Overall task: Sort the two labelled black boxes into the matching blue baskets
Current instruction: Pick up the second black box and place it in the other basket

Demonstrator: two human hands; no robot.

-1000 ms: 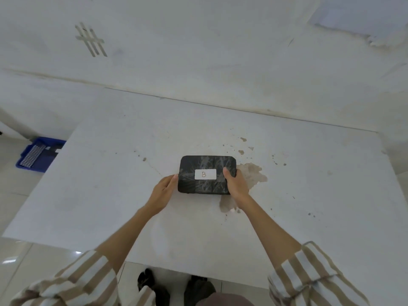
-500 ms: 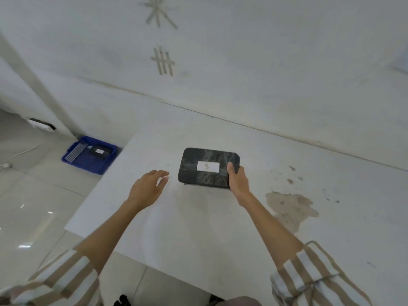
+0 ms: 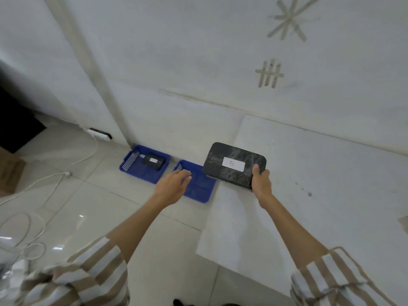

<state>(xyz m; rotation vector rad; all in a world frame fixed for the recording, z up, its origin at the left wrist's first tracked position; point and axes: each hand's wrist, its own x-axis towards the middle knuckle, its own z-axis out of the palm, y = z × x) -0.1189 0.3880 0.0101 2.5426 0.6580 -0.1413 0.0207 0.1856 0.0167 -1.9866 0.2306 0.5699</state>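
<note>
My right hand grips the right end of a black box with a white label marked B, holding it in the air over the table's left edge. Two blue baskets stand on the floor by the wall. The far left basket holds another black box with a white label that I cannot read. The nearer basket lies just left of the table, partly hidden by my left hand. That hand hovers over it, fingers spread, holding nothing.
The white table fills the right side, with dark specks and a stain at its right edge. A white power strip and looping white cables lie on the tiled floor at left. A brown box sits far left.
The view has swung left, bringing both baskets into sight. My right hand has carried the B box leftward to the table's edge. My left hand has left the table and now hangs above the nearer basket.
</note>
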